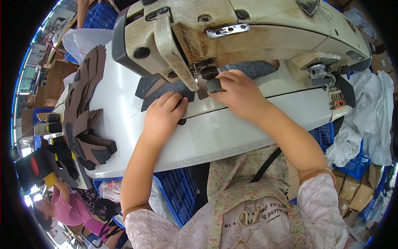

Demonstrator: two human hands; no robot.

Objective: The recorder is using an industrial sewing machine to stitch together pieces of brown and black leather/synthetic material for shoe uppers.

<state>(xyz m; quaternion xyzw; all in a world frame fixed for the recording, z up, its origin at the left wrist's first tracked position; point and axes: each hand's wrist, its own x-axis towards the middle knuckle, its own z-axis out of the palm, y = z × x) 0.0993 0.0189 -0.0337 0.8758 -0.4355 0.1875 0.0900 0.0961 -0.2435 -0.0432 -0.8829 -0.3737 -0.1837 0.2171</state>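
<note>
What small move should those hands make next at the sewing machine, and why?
Probably the left hand should guide the grey fabric slightly toward the right hand: the left rests at the fabric's near edge, and the fabric lies close under the sewing machine, while the right is up against the dark cylinder.

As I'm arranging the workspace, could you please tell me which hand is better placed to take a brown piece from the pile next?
Probably the left hand: it rests on the grey fabric, on the side nearer the brown pieces. The right hand is farther from them, beside the dark cylinder.
</note>
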